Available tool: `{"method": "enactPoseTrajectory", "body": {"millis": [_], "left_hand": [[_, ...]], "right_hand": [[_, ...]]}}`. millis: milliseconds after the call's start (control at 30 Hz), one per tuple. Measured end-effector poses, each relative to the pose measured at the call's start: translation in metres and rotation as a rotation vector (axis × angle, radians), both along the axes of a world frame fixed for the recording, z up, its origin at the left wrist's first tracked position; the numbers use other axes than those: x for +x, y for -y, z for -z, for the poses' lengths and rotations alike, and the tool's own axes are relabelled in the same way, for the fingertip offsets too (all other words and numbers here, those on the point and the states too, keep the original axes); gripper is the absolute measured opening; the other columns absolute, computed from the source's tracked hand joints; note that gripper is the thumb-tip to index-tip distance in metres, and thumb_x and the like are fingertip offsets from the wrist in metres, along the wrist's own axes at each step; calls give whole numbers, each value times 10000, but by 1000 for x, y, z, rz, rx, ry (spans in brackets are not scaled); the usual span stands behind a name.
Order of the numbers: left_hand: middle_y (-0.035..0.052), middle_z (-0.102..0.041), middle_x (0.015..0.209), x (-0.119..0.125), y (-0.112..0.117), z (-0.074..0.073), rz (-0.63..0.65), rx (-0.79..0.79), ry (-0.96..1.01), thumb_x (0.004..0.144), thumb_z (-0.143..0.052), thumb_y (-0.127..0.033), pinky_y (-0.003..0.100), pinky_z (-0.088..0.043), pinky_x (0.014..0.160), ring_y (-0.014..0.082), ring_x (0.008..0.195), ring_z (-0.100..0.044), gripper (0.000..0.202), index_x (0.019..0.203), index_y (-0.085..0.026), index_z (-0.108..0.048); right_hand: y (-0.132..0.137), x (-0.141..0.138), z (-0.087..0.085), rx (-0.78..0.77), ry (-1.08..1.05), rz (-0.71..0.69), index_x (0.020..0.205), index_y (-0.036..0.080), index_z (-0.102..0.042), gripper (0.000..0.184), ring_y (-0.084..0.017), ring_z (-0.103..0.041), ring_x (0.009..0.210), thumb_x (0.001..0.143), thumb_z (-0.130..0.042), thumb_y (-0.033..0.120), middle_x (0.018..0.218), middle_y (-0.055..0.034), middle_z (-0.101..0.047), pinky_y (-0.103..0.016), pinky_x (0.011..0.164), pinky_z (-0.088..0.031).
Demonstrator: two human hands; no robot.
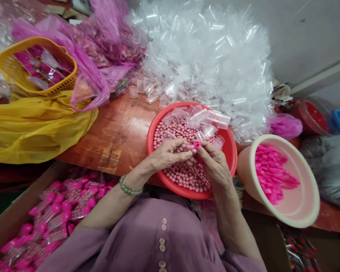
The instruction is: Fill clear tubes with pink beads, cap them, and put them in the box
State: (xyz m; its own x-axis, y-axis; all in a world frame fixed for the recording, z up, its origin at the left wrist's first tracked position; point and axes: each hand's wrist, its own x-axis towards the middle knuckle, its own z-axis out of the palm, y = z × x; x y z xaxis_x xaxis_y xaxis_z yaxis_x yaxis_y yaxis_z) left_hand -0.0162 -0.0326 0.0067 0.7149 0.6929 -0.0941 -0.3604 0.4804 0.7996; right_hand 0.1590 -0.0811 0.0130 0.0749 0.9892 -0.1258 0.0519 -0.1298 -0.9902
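Pink beads (pixel 187 176) in red basin (pixel 229 153)

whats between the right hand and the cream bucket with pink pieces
In the head view, the right side of the red basin lies between the right hand and the cream bucket.

The small round hot-pink plastic cap (pixel 197 144) at centre looks glossy, as does the wide round red plastic basin (pixel 151 138); the round pink plastic-looking beads (pixel 187 181) inside are smooth, softly shiny. Centre left, the flat reddish-brown wood-like tabletop (pixel 119 124) is glossy, scuffed.
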Motion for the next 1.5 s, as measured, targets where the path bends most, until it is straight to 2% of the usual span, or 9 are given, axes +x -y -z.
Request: {"method": "enactPoseTrajectory", "body": {"millis": [133, 267, 467, 633, 833, 967, 1167, 1333, 1500], "left_hand": [[9, -684, 844, 1, 1, -1, -85, -1, -45, 684, -826, -291, 289, -534, 814, 126, 787, -662, 375, 945, -145, -599], [-16, -665, 814, 3, -1, -3, -213, 41, -137, 638, -836, -235, 268, -511, 801, 108, 758, -625, 372, 924, -147, -615], [-8, -676, 799, 4, -4, -3, -318, 87, -185, 638, -822, -240, 242, -495, 753, 103, 736, -610, 311, 888, -133, -672], [-3, -670, 798, -1, -4, -5, -254, 153, -220, 667, -801, -265, 236, -489, 738, 106, 739, -599, 270, 875, -134, -690], [-8, -636, 730, 0, -4, -6, -247, 170, -256, 683, -788, -321, 234, -472, 663, 102, 674, -573, 261, 789, -135, -639], [-30, -587, 677, 2, -5, -6, -257, 126, -260, 647, -816, -326, 218, -437, 629, 83, 631, -525, 306, 783, -129, -625], [-54, -520, 659, 1, -7, -7, -261, 181, -307, 645, -820, -324, 204, -380, 603, 65, 620, -458, 306, 754, -132, -608], [-64, -471, 619, 2, -6, -5, -84, 204, -267, 686, -792, -386, 213, -348, 576, 62, 594, -426, 330, 689, -134, -579], [-62, -512, 622, 2, -7, -5, -67, 133, -207, 670, -807, -450, 217, -377, 591, 62, 589, -455, 392, 698, -140, -569]], "right_hand": [[2, -1, -7, -57, -9, 15, 1148, 295, -723, 341, -198, -676, 1022, 866, -663, 476, 1108, -9, -738, -313, 875, -554], [4, -4, -14, -95, -96, 6, 1133, 315, -728, 305, -128, -686, 866, 836, -721, 385, 1183, 14, -719, -252, 811, -558], [1, -10, -13, -115, -214, -36, 1079, 251, -683, 316, -115, -682, 674, 797, -762, 370, 928, -3, -731, -227, 595, -579], [0, -11, -7, -175, -233, -99, 944, 221, -622, 269, -111, -668, 579, 790, -767, 387, 720, 32, -680, -200, 498, -572], [15, -6, -17, -227, -80, -227, 1157, 224, -641, 329, -150, -720, 853, 873, -684, 385, 1015, -48, -730, -294, 777, -623], [27, 3, -18, -63, 195, -230, 1244, 276, -609, 406, -196, -682, 1071, 853, -716, 308, 1192, -57, -694, -344, 913, -579], [30, 9, -21, 218, 775, -227, 1367, 242, -525, 453, -206, -717, 932, 926, -612, 291, 1148, -94, -724, -376, 859, -586], [21, 6, -37, 307, 853, -325, 1417, 284, -488, 500, -226, -702, 1054, 931, -599, 255, 1252, -81, -693, -396, 945, -568], [12, 3, -39, 396, 854, -317, 1330, 269, -580, 411, -215, -701, 1019, 921, -603, 225, 1173, -76, -720, -353, 885, -580]]}}
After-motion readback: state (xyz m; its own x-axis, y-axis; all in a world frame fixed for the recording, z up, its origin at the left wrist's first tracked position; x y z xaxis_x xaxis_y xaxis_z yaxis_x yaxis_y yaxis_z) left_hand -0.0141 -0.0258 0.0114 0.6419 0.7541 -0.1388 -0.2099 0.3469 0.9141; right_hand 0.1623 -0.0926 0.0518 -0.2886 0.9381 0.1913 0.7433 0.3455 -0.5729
